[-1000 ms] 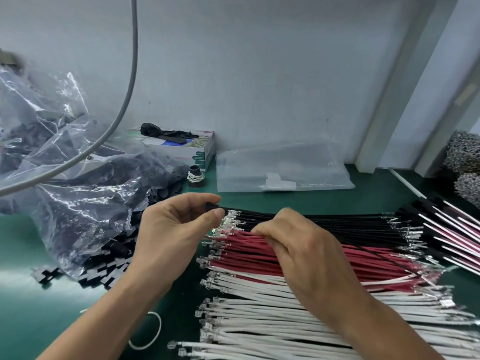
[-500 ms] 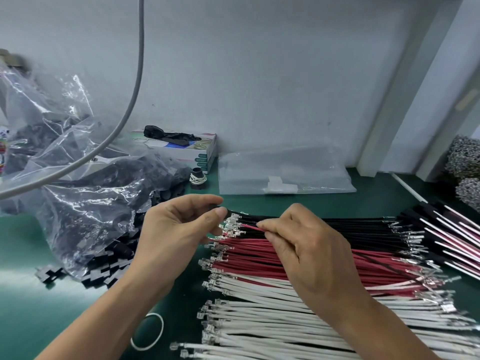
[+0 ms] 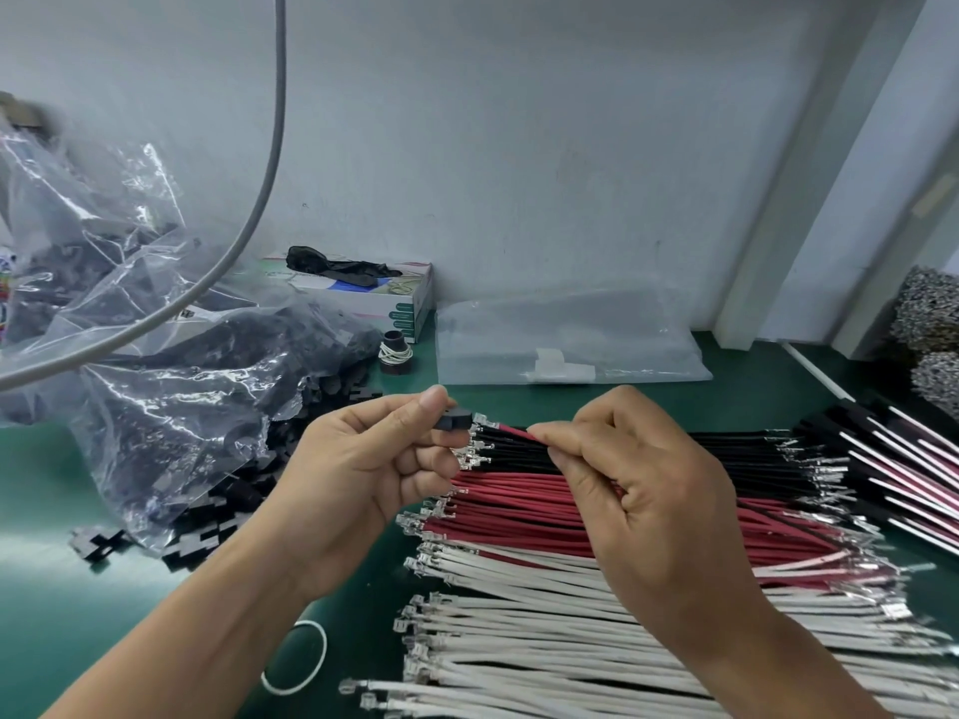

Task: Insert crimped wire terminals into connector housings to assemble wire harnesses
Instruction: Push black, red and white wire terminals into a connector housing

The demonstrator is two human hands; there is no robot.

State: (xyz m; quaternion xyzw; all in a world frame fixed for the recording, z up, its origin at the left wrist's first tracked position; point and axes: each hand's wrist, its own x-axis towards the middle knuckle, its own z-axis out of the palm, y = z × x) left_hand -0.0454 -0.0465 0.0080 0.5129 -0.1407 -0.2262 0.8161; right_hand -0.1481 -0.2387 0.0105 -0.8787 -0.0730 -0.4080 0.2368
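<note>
Holding a small black housing (image 3: 452,422) up off the table, the left hand (image 3: 363,474) pinches it between thumb and first finger. The open end of the housing faces right, toward the other hand. That way the wire can go straight in.

The right hand (image 3: 638,490) pinches one red wire (image 3: 511,433) between thumb and fingertip, a little way back from its end. The shiny metal tip (image 3: 485,420) of that wire sits just beside the housing mouth. I cannot tell if it touches yet or has started to go in. Holding the wire close to the tip probably keeps it stiff, so it will not bend when pushed.

Both hands hang in the air above the wire piles, near each other. The left palm faces right with the other fingers curled loosely under. The right hand shows its back, its other fingers tucked in.

Below lie rows of black wires (image 3: 648,454), red wires (image 3: 519,505) and white wires (image 3: 545,640), all with their tips pointing left, so each is easy to grab. A clear bag (image 3: 171,397) full of black housings sits to the left, close to the hand that needs them.

Next, the tip likely needs to line up with a hole and be pushed until it stays.
</note>
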